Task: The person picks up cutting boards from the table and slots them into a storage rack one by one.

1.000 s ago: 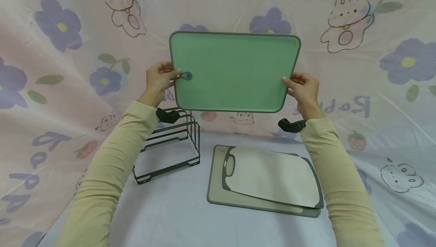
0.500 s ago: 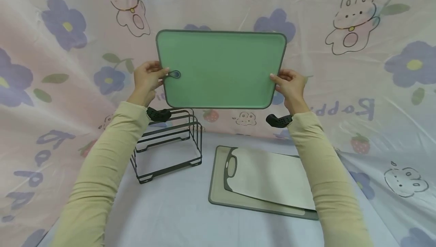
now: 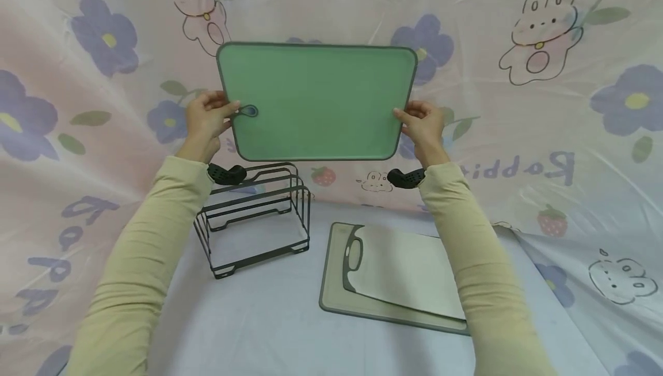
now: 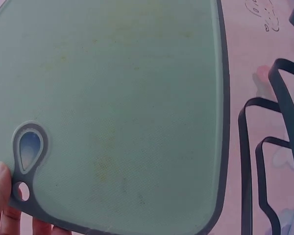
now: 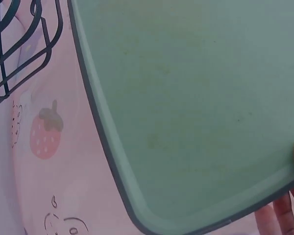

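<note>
A black wire rack [image 3: 270,257] is standing on the pale tabletop [image 3: 269,318] at left; at right, a white board [image 3: 401,266] is lying on a larger beige board [image 3: 335,266]; on the far side, a printed curtain [image 3: 336,2] is showing rabbits, flowers and strawberries

Pale pink sheet [image 3: 476,36] hangs before me, filling upper frame; printed rabbit [image 3: 541,39], upper right; printed strawberry [image 3: 552,220], right of frame. Bluish-white surface [image 3: 269,318], lower centre. Light soft.

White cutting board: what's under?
Under the white board lies a beige board, visible at left and near edges; middle and anything beneath covered, right end behind the right sleeve.
</note>
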Demonstrator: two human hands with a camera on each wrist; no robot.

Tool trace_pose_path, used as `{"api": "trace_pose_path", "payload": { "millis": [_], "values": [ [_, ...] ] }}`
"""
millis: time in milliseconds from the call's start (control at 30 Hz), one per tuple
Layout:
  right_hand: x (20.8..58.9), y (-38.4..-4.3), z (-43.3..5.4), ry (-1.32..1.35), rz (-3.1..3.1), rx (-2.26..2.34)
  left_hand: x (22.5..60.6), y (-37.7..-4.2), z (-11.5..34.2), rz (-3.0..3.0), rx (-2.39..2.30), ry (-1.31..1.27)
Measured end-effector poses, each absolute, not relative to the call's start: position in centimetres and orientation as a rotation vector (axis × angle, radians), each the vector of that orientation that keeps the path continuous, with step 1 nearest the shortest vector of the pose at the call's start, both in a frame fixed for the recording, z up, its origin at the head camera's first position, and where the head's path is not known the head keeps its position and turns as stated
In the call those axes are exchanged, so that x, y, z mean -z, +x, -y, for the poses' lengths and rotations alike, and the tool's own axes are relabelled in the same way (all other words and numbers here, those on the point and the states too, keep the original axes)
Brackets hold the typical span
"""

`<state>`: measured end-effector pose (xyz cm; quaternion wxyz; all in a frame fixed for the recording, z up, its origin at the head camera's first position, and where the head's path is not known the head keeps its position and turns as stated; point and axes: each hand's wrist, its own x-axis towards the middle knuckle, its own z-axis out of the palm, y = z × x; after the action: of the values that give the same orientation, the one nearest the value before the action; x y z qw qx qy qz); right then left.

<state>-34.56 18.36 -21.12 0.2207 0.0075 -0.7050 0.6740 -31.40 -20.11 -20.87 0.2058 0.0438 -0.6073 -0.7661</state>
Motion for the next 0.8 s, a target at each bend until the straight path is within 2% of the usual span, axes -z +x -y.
{"api": "trace_pose_path", "payload": {
  "millis": [800],
  "values": [
    [22.8,-36.2,-12.6,0.078,1.945,-1.886,22.3,-29.7,25.0,1.61,2.071,0.167]
  ]
}}
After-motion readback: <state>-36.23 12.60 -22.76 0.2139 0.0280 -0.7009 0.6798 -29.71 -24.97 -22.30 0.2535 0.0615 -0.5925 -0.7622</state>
